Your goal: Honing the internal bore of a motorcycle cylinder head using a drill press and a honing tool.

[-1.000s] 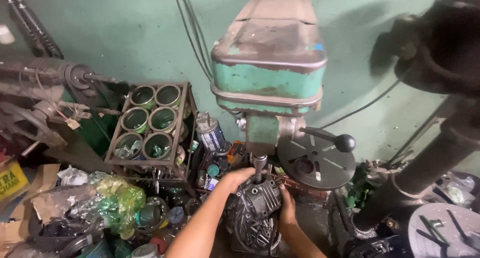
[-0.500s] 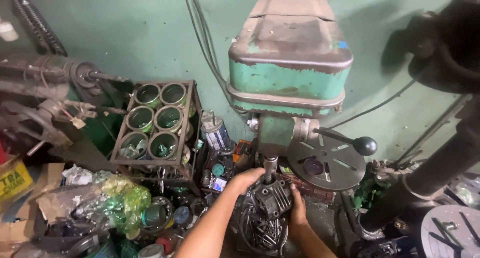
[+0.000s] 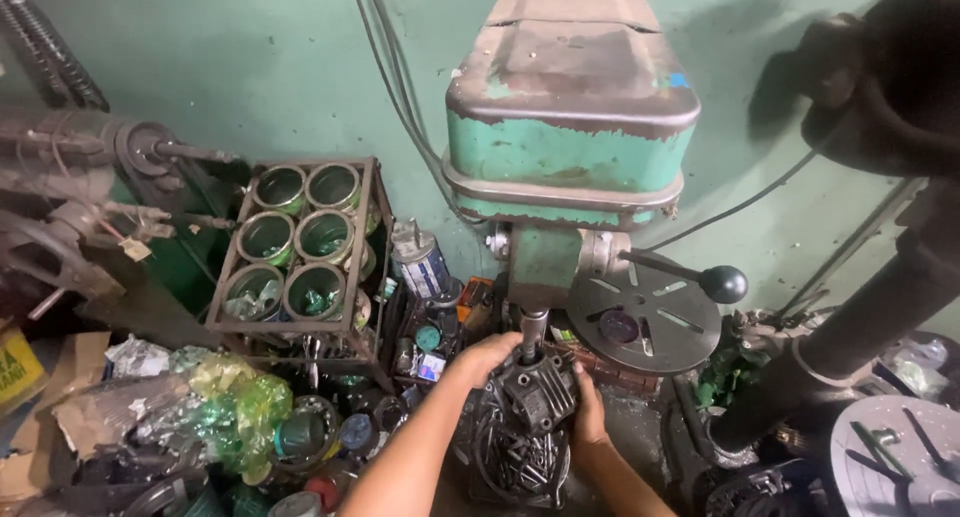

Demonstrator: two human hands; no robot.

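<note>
A worn green drill press (image 3: pixel 570 147) stands against the wall, its chuck (image 3: pixel 533 329) pointing down. Under the chuck sits a dark, greasy metal engine part (image 3: pixel 530 417) with a squarish top. My left hand (image 3: pixel 487 355) grips the part's upper left side, close to the chuck. My right hand (image 3: pixel 587 409) holds its right side, partly hidden behind the part. The press's feed handle with a black knob (image 3: pixel 722 283) sticks out to the right, untouched.
A metal rack of round tins (image 3: pixel 295 247) stands to the left, with crumpled green plastic (image 3: pixel 235 407) and cardboard below it. A round slotted metal disc (image 3: pixel 643 325) sits right of the chuck. A dark machine column (image 3: pixel 870 307) rises at the right.
The view has shifted so the drill press sits further right in frame. Both hands stay on the engine part under the chuck, with little movement.
</note>
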